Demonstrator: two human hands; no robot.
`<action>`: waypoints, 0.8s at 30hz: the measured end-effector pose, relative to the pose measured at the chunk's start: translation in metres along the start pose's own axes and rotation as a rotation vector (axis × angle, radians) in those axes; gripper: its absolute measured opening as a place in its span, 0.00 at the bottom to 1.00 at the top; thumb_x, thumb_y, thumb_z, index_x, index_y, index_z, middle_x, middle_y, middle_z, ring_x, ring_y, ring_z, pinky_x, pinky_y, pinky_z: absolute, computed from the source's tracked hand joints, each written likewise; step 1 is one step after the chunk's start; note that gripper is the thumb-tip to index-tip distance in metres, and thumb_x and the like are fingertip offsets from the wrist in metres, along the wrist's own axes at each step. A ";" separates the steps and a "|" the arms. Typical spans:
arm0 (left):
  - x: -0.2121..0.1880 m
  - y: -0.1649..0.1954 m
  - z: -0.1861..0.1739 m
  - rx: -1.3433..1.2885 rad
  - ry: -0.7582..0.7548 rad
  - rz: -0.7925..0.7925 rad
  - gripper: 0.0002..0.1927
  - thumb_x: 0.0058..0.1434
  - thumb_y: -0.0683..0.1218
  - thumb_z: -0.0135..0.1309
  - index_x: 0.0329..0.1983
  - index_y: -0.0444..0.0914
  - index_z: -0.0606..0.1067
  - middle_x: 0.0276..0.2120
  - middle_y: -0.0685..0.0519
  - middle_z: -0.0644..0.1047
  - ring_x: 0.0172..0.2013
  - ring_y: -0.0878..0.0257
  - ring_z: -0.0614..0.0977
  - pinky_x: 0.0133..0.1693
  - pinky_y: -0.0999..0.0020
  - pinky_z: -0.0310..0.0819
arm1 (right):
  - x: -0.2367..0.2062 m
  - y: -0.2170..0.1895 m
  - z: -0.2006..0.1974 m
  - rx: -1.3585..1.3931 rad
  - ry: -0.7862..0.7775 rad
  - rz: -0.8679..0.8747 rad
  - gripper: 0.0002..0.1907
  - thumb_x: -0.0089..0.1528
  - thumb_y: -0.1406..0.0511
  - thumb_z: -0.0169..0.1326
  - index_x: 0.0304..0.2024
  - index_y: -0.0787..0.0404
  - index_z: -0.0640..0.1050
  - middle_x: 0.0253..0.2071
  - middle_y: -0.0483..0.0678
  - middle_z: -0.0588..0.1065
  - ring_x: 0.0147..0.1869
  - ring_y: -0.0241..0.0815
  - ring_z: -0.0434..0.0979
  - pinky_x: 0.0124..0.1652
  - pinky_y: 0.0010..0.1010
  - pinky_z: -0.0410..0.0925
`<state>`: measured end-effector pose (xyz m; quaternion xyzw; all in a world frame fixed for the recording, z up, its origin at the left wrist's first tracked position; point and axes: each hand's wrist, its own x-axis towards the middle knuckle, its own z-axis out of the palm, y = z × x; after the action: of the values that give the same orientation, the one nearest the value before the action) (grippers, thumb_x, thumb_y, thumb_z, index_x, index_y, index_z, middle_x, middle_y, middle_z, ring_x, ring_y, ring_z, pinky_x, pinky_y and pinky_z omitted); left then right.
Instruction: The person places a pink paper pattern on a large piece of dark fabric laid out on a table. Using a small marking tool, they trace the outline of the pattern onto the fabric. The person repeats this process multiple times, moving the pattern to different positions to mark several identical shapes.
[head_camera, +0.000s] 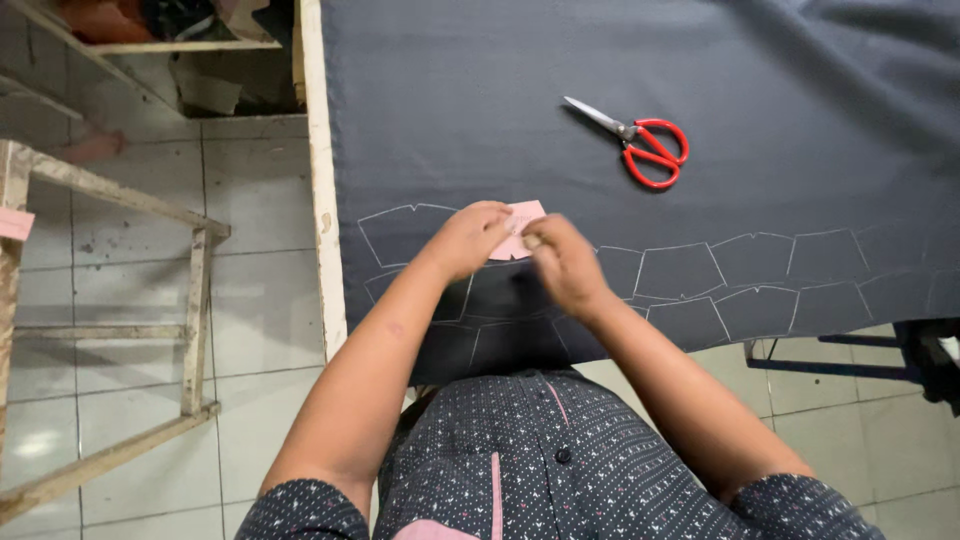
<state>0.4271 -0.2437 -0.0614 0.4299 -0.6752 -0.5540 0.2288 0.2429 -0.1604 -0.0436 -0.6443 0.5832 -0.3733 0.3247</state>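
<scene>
Small pink card (520, 232), flat on dark grey cloth (800, 120) near the table's near edge, amid chalk-drawn white outlines (700, 270). Left hand (468, 238): fingers curled, pinching the card's left side. Right hand (562, 262): blurred, fingertips bunched at the card's right edge; grip cannot be told. Red-handled scissors (640, 142): farther right, well apart, blades shut. Wooden frame (195, 310): left, on tiled floor (260, 200).

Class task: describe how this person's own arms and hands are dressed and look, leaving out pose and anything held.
Both arms are bare from the short sleeves down. The sleeves belong to a dark shirt with a small white speckled pattern, pink trim and a dark button. The left hand and right hand wear no gloves; no rings, watch or bracelets are visible.
</scene>
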 end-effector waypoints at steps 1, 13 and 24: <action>-0.005 0.000 0.000 0.168 0.063 0.149 0.20 0.65 0.52 0.57 0.52 0.34 0.79 0.59 0.46 0.76 0.59 0.51 0.78 0.60 0.62 0.71 | 0.002 0.007 -0.013 -0.132 0.072 -0.084 0.08 0.66 0.72 0.53 0.48 0.62 0.77 0.46 0.53 0.75 0.52 0.51 0.77 0.52 0.37 0.71; -0.004 0.052 0.030 0.560 0.174 -0.310 0.36 0.48 0.45 0.70 0.60 0.42 0.69 0.57 0.46 0.66 0.51 0.43 0.78 0.50 0.50 0.73 | 0.046 0.079 -0.156 -0.775 0.162 0.178 0.25 0.62 0.52 0.65 0.60 0.47 0.77 0.61 0.52 0.68 0.48 0.57 0.80 0.44 0.46 0.72; 0.008 0.107 0.139 0.579 0.609 0.039 0.04 0.60 0.46 0.59 0.35 0.41 0.77 0.39 0.49 0.76 0.38 0.47 0.81 0.38 0.51 0.75 | 0.070 0.121 -0.230 -0.073 -0.091 0.387 0.19 0.68 0.55 0.59 0.48 0.65 0.79 0.35 0.50 0.79 0.35 0.45 0.77 0.37 0.35 0.70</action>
<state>0.2790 -0.1725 -0.0007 0.6077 -0.7125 -0.1846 0.2984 -0.0140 -0.2391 -0.0222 -0.5478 0.6939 -0.2529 0.3930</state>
